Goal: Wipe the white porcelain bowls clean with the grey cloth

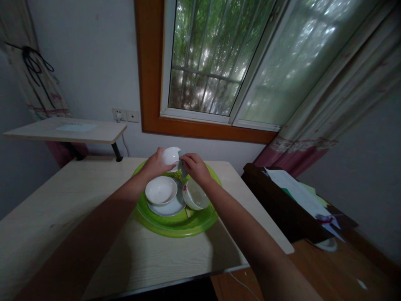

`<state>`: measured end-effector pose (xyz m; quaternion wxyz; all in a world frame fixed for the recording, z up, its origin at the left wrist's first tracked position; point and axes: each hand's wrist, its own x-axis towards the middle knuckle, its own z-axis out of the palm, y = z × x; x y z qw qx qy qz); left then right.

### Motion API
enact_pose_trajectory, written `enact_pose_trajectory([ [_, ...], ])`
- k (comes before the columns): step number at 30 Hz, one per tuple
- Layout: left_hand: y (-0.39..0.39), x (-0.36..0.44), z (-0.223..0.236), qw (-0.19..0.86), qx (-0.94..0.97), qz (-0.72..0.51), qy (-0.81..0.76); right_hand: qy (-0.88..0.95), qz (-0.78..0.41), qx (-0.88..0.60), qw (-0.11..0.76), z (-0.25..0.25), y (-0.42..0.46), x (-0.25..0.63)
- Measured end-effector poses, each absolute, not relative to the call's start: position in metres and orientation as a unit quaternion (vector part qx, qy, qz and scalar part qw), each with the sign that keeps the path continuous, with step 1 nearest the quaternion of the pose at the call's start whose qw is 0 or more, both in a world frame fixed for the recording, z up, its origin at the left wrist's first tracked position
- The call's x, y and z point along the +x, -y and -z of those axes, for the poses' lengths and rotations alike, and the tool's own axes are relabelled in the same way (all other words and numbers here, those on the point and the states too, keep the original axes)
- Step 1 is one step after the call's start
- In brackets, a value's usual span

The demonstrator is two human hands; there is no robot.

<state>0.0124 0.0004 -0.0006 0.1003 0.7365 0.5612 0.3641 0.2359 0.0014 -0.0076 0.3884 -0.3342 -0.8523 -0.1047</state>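
My left hand [156, 163] is closed on the side of a small white bowl [171, 156], which is tilted above the far part of a green basin [175, 230]. At the bowl's right rim, my right hand [196, 167] pinches a grey cloth [184, 167] against it. Inside the basin, a white bowl [161, 190] rests on a white plate [169, 209]. To its right leans another bowl [196, 195], with a pink mark on its outside. A short light-coloured stick [188, 212] shows beside that bowl; the rest of it is hidden.
The basin stands on a light wooden table [175, 259]. A small raised shelf [94, 133] with a paper on it is at the back left. Beyond the table are a window [213, 62] and, at right, a dark brown piece of furniture [282, 205] with papers on top.
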Motion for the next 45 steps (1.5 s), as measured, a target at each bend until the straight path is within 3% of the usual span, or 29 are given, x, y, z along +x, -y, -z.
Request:
enact_pose_trajectory([
  [14,0.006,0.017,-0.004,0.05,0.767,-0.29,-0.57,0.866,0.112,-0.328,0.36,0.007,0.005,0.233],
  [23,0.004,0.016,-0.002,0.018,0.766,-0.296,-0.57,0.834,0.117,-0.36,0.402,0.009,-0.004,0.236],
  [31,0.008,0.017,-0.006,0.012,0.782,-0.281,-0.556,0.855,0.135,-0.332,0.374,0.01,0.001,0.232],
  [39,0.008,0.017,-0.007,-0.003,0.789,-0.279,-0.547,0.828,0.107,-0.357,0.419,0.008,-0.001,0.233],
  [45,0.011,0.017,-0.007,-0.005,0.786,-0.276,-0.554,0.849,0.109,-0.338,0.392,0.009,0.0,0.232],
])
